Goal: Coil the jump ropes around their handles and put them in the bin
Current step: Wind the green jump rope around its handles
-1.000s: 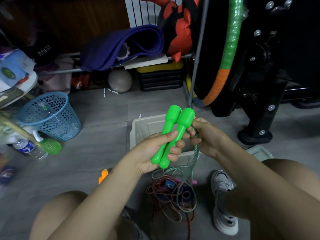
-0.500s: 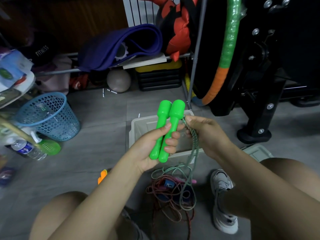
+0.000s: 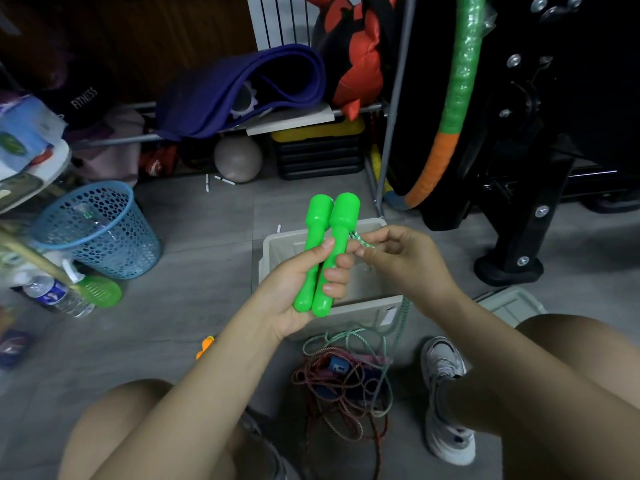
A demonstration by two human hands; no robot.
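Note:
My left hand (image 3: 298, 289) grips two bright green jump rope handles (image 3: 329, 244) side by side, upright, above the grey bin (image 3: 360, 308). Right beside the handles, my right hand (image 3: 401, 265) pinches the green-and-white rope (image 3: 362, 241). The rope drops past the bin's front right corner to a loose loop (image 3: 346, 341) on the floor. A tangle of red rope (image 3: 332, 386) with a blue handle (image 3: 337, 367) lies on the floor between my legs. An orange handle (image 3: 205, 346) peeks out behind my left forearm.
A blue mesh basket (image 3: 100, 233) stands at the left with a water bottle (image 3: 57, 296) and a green bottle (image 3: 98, 291) beside it. A grey lid (image 3: 512, 304) lies right of the bin. A black machine base (image 3: 509, 265) and a rack pole (image 3: 391, 133) stand behind.
My right hand has brought the rope up against the handles. The handles have stayed upright in my left hand.

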